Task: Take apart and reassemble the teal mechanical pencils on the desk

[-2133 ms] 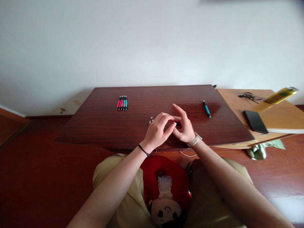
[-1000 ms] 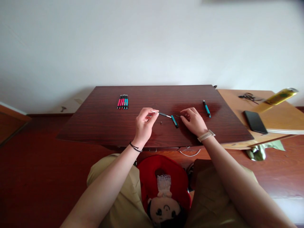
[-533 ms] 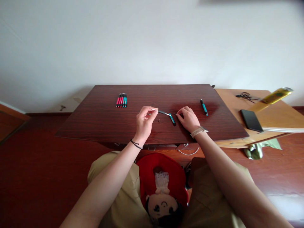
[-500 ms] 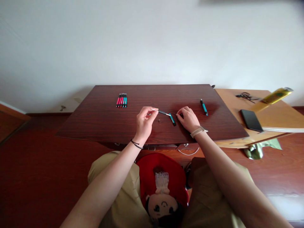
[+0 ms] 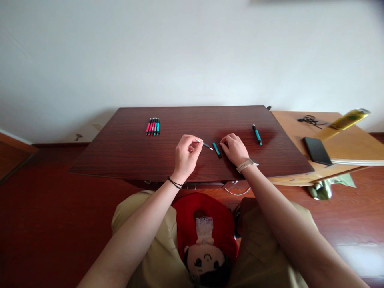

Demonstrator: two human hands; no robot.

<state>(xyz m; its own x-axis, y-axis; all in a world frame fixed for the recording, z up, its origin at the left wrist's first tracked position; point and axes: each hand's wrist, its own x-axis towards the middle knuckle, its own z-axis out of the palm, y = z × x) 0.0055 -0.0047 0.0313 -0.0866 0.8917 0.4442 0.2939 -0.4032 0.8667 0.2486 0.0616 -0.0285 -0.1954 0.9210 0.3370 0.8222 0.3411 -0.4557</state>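
Note:
Pinched between the thumb and fingers of my left hand (image 5: 187,155) is a thin pen part (image 5: 207,145), black with white ends, held above the dark table (image 5: 180,120). A teal and black pen barrel (image 5: 217,150) lies on the table between my hands. My right hand (image 5: 234,149) rests just right of that barrel, its fingers curled together; whether they hold something small is hidden. Farther right lies a teal and black pen (image 5: 257,135). At the back left, several pink and teal pens (image 5: 153,126) lie side by side.
A lighter wooden table (image 5: 315,120) adjoins on the right, bearing a black phone (image 5: 317,151), a coiled black cable (image 5: 310,120) and a yellow can-like item (image 5: 349,120). A red cushion with a doll figure (image 5: 205,208) is between my legs.
My left hand has shifted slightly right with the pen part, whose tip now points lower and stands apart from the teal barrel. My right hand has moved slightly left.

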